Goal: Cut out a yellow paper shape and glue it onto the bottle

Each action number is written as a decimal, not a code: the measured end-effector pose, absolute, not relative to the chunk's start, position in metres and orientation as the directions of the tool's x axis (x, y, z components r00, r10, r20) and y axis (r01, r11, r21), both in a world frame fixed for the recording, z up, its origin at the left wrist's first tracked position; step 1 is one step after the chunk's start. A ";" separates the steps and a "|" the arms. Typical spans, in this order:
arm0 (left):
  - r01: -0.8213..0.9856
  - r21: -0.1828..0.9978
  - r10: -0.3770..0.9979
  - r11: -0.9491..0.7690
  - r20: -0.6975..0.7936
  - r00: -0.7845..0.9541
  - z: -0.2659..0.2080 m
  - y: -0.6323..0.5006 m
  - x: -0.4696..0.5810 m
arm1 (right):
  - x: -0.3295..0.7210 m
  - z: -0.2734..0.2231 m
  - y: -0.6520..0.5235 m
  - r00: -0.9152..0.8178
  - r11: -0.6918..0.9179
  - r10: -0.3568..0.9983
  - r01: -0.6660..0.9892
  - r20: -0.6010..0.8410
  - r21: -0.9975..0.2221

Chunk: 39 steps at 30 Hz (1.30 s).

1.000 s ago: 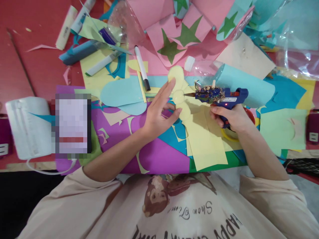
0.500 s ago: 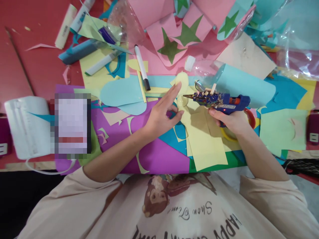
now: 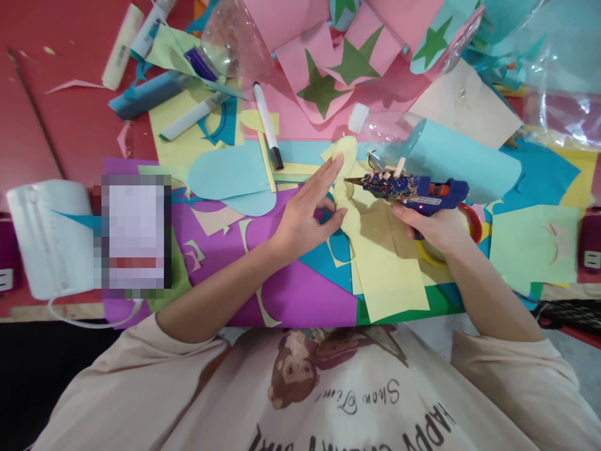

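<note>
My right hand (image 3: 436,228) is wrapped round the grip of a blue hot glue gun (image 3: 425,191). Dried strings and bits cling to the gun's front, and a small red light glows on its side. Its nozzle points left, at a narrow pale yellow paper cutout (image 3: 351,220) with wavy edges. With fingers stretched and thumb apart, my left hand (image 3: 305,219) rests its fingertips on that cutout. Beneath the cutout lie pale yellow sheets (image 3: 392,269). Whether the nozzle touches the paper I cannot tell.
Beyond my hands lie a black-and-white marker (image 3: 267,125), a clear plastic bottle (image 3: 382,125) wrapped in light blue paper, and pink paper with green stars (image 3: 323,88). A blurred-out device (image 3: 136,232) lies left. A red ring (image 3: 473,222) sits behind my right wrist.
The glue gun's nozzle has shifted very slightly left over the yellow cutout. My left hand stays in place on the paper.
</note>
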State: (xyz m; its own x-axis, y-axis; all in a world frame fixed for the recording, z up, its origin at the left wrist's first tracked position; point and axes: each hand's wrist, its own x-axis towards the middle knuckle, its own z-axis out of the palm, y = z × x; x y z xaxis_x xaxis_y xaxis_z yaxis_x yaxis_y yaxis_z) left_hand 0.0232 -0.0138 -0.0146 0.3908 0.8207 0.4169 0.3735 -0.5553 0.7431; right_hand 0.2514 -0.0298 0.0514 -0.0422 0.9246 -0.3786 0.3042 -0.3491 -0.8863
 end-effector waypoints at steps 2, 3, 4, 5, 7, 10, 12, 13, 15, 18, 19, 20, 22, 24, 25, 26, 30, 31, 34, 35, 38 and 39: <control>0.374 0.739 0.819 -0.560 0.427 0.383 -0.014 -0.014 0.023 | 0.252 0.050 -0.030 -0.048 -0.344 0.925 0.311 -0.376 -0.886; 0.375 0.738 0.819 -0.562 0.432 0.378 -0.014 -0.014 0.023 | 0.252 0.050 -0.030 -0.053 -0.344 0.924 0.317 -0.379 -0.884; 0.375 0.737 0.820 -0.562 0.434 0.374 -0.013 -0.014 0.023 | 0.252 0.050 -0.030 -0.058 -0.346 0.922 0.323 -0.383 -0.881; 0.376 0.739 0.822 -0.559 0.433 0.370 -0.013 -0.014 0.023 | 0.252 0.051 -0.030 -0.062 -0.347 0.920 0.327 -0.387 -0.879; 0.387 0.747 0.834 -0.541 0.419 0.359 -0.013 -0.014 0.023 | 0.251 0.053 -0.030 -0.069 -0.344 0.919 0.335 -0.387 -0.877; 0.398 0.758 0.852 -0.516 0.403 0.335 -0.013 -0.014 0.023 | 0.249 0.055 -0.030 -0.072 -0.330 0.923 0.360 -0.379 -0.873; 0.387 0.771 0.857 -0.506 0.401 0.323 -0.014 -0.013 0.022 | 0.248 0.056 -0.030 -0.078 -0.319 0.924 0.385 -0.375 -0.866; 0.381 0.774 0.858 -0.505 0.403 0.318 -0.015 -0.013 0.022 | 0.248 0.056 -0.030 -0.079 -0.316 0.924 0.396 -0.375 -0.862; 0.379 0.775 0.859 -0.505 0.408 0.310 -0.015 -0.012 0.021 | 0.248 0.057 -0.030 -0.080 -0.316 0.922 0.412 -0.379 -0.855; 0.367 0.782 0.860 -0.504 0.413 0.300 -0.016 -0.011 0.020 | 0.247 0.058 -0.029 -0.074 -0.319 0.918 0.445 -0.389 -0.837; 0.358 0.789 0.862 -0.499 0.410 0.298 -0.015 -0.011 0.020 | 0.246 0.058 -0.029 -0.072 -0.318 0.917 0.459 -0.391 -0.830; 0.350 0.795 0.864 -0.495 0.408 0.296 -0.015 -0.012 0.020 | 0.246 0.059 -0.029 -0.071 -0.316 0.917 0.473 -0.393 -0.823; 0.344 0.800 0.865 -0.492 0.403 0.300 -0.014 -0.012 0.021 | 0.245 0.060 -0.029 -0.065 -0.311 0.918 0.494 -0.390 -0.812; 0.348 0.787 0.853 -0.509 0.410 0.322 -0.013 -0.013 0.021 | 0.246 0.060 -0.029 -0.054 -0.306 0.923 0.501 -0.382 -0.810; 0.351 0.775 0.842 -0.526 0.418 0.340 -0.013 -0.013 0.021 | 0.246 0.060 -0.029 -0.047 -0.305 0.925 0.499 -0.377 -0.811; 0.353 0.760 0.829 -0.545 0.428 0.359 -0.013 -0.013 0.022 | 0.246 0.059 -0.029 -0.041 -0.306 0.927 0.494 -0.374 -0.814; 0.345 0.720 0.785 -0.602 0.453 0.423 -0.011 -0.012 0.022 | 0.249 0.056 -0.029 -0.030 -0.315 0.929 0.456 -0.368 -0.832; 0.340 0.716 0.778 -0.609 0.455 0.434 -0.011 -0.012 0.023 | 0.250 0.054 -0.029 -0.024 -0.321 0.929 0.446 -0.370 -0.835; 0.325 0.716 0.767 -0.619 0.460 0.448 -0.010 -0.012 0.023 | 0.252 0.050 -0.029 -0.007 -0.332 0.930 0.415 -0.367 -0.847; 0.321 0.719 0.768 -0.616 0.459 0.446 -0.010 -0.012 0.023 | 0.253 0.049 -0.030 -0.005 -0.332 0.931 0.406 -0.366 -0.851; 0.307 0.739 0.778 -0.600 0.451 0.437 -0.011 -0.012 0.023 | 0.257 0.044 -0.031 -0.014 -0.324 0.934 0.388 -0.357 -0.863; 0.300 0.743 0.780 -0.598 0.453 0.432 -0.011 -0.011 0.022 | 0.258 0.043 -0.031 -0.015 -0.320 0.936 0.381 -0.352 -0.867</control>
